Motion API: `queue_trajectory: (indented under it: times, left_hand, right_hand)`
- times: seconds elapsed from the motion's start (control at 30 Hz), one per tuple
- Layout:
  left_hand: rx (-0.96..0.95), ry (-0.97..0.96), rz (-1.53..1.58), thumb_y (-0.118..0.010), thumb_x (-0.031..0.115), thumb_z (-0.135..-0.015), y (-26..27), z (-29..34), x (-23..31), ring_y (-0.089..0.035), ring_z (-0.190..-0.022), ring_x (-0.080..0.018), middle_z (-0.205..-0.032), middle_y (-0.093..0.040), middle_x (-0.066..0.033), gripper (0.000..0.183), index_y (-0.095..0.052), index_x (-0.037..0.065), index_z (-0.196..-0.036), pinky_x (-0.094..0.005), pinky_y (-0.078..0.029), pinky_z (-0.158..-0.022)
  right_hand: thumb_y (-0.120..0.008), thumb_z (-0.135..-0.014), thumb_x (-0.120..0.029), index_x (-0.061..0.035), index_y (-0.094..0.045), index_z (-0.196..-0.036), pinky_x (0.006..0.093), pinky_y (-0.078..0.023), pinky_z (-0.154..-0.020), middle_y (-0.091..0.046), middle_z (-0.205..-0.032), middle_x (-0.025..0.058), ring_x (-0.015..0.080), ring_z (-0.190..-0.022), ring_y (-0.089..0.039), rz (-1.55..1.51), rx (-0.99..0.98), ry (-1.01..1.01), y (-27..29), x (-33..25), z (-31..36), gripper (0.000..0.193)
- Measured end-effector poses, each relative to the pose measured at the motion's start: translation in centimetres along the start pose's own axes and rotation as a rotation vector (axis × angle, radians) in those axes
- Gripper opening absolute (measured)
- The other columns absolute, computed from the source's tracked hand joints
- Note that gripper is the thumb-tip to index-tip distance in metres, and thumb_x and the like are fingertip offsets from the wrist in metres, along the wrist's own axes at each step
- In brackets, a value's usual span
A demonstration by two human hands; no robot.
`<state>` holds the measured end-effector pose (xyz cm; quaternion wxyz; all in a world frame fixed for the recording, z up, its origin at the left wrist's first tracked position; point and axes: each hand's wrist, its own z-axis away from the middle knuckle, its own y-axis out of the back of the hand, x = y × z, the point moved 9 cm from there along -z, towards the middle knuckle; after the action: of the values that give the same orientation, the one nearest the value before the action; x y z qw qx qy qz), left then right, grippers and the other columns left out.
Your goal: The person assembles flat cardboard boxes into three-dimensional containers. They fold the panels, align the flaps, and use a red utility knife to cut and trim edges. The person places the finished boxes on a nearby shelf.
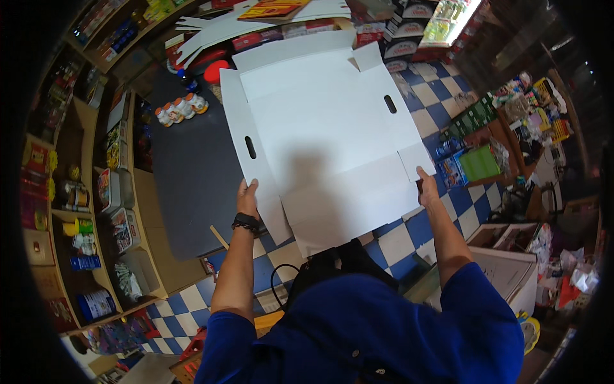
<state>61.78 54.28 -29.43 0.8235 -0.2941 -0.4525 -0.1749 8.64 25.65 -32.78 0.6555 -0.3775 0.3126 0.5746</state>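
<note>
A large white cardboard box blank (320,115), partly unfolded with side flaps and oval handle holes, spans the space before me. My left hand (247,198) grips the edge of its left flap, thumb on top and fingers hidden beneath. At the right near corner my right hand (427,187) pinches the edge, thumb on the white face. The sheet's far part reaches over the dark table (185,173), and its near part hangs above the floor. A shadow falls across the white surface.
Small orange-capped bottles (182,109) and a dark blue bottle (187,80) stand on the table, near a red lid (216,72). More white cardboard (256,22) lies at the back. Stocked shelves (83,211) line the left; boxes (480,163) and a white carton (495,275) stand right.
</note>
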Motion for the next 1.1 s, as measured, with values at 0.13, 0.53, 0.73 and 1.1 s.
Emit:
queue_trajectory:
  times: [0.13, 0.53, 0.73, 1.1]
  left_hand:
    - [-0.03, 0.097, 0.226, -0.048, 0.031, -0.103, 1.1, -0.7, -1.5, -0.068, -0.094, -0.0215, -0.111, -0.069, -0.0093, 0.041, -0.057, -0.001, -0.128, -0.0332, -0.056, -0.081]
    - [-0.14, 0.148, -0.529, -0.053, 0.025, -0.099, -1.0, -3.0, -9.4, -0.066, -0.091, -0.0257, -0.105, -0.07, -0.0122, 0.032, -0.063, 0.0, -0.116, -0.0387, -0.054, -0.076]
    - [-0.145, 0.131, -0.488, -0.053, 0.023, -0.098, -0.8, -6.3, -8.4, -0.066, -0.094, -0.0273, -0.107, -0.07, -0.0123, 0.03, -0.064, 0.001, -0.116, -0.0394, -0.053, -0.079]
    - [-0.147, 0.122, -0.545, -0.054, 0.02, -0.097, -1.6, -7.0, -11.6, -0.064, -0.1, -0.0301, -0.111, -0.069, -0.0127, 0.028, -0.064, 0.004, -0.116, -0.0406, -0.052, -0.085]
  right_hand:
    - [-0.07, -0.091, -0.033, 0.0086, -0.056, -0.127, 0.0368, -0.051, -0.089, -0.065, -0.118, 0.0168, 0.0256, -0.105, -0.063, 0.059, -0.076, -0.22, 0.9, 0.3, -0.8, 0.056]
    - [-0.075, -0.087, -0.04, 0.0047, -0.058, -0.13, 0.0341, -0.051, -0.09, -0.062, -0.126, 0.0197, 0.0264, -0.106, -0.063, 0.574, -0.217, -0.235, 1.7, -6.2, 0.1, 0.065]
    - [-0.075, -0.086, -0.045, -0.0037, -0.064, -0.112, 0.0272, -0.046, -0.04, -0.068, -0.08, 0.0063, 0.0162, -0.057, -0.063, 0.649, -0.249, -0.415, 2.5, -8.4, -0.6, 0.05]
    - [-0.069, -0.092, -0.039, -0.0019, -0.062, -0.114, 0.0294, -0.04, -0.028, -0.068, -0.081, 0.0086, 0.0177, -0.044, -0.059, 0.599, -0.178, -0.319, 1.5, -11.3, 0.6, 0.043]
